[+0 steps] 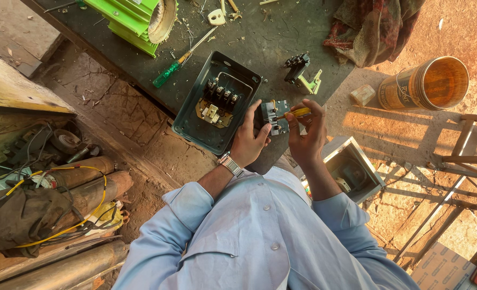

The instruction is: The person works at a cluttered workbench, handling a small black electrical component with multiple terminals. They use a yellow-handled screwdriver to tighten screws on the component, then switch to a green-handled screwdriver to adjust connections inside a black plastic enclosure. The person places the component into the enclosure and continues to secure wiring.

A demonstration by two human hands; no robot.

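Both of my forearms extend forward over the edge of the dark table (281,32), bent inward at the wrists. My left hand (249,140) is closed around the side of a small grey electrical block (273,117), thumb against its lower edge, steadying it above the table edge. My right hand (307,134) pinches a yellow-handled screwdriver (295,113), tip at the block's face. The open green switch box (193,110) lies just beside my left hand.
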